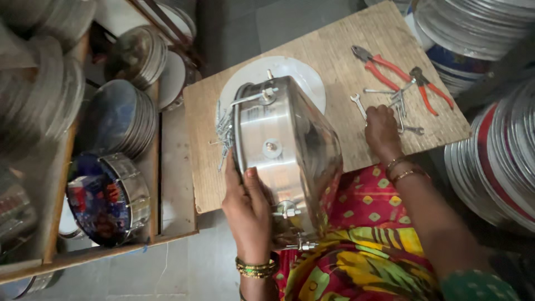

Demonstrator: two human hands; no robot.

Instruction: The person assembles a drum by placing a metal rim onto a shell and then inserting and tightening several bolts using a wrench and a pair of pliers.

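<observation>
Drum shell (pixel 287 150) leans tilted on the tabletop (pixel 340 50) and your lap with several lugs already fitted, your left hand (pixel 248 209) in a spread grip flat against its side, your right hand (pixel 382 129) curling over the small spanners (pixel 398 103), its grip unclear.

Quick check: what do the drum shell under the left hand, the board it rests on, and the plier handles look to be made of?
Drum shell: probably polished steel, mirror-bright with reflections. Board: looks like raw plywood or chipboard, pale, grainy, unfinished. Plier handles: seemingly red plastic or rubber sleeves over dark metal. Left hand steadies the shell.
</observation>
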